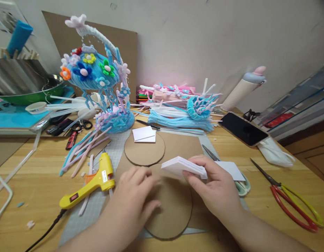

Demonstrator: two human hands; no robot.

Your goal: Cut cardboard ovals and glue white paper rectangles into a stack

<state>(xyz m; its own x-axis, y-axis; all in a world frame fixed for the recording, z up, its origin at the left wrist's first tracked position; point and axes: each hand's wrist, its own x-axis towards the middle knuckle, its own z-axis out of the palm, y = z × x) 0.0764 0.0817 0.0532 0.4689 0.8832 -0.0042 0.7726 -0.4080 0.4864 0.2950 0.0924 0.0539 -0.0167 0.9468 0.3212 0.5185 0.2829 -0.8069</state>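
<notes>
My right hand [216,185] pinches a small white board piece [181,166] between thumb and fingers. It looks like foam board, with layered or doubled edges, and is held tilted above a round cardboard disc [169,206]. Over the left side of that disc hovers my left hand [135,196], its fingers loosely bent, the thumb apart, and nothing seen in it. Farther back, white board pieces [144,134] lie on a second cardboard disc [141,152]. Another white piece [231,170] rests right of my right hand, partly over a pale green-handled tool [244,185].
A yellow glue gun [104,175] lies left on a grey cutting mat [92,213]. Behind it stands a blue pipe-cleaner sculpture with flowers [99,70]. Pipe-cleaner bundles [180,119] fill the back. Red-and-yellow-handled scissors [290,199] and a phone [243,128] are at right.
</notes>
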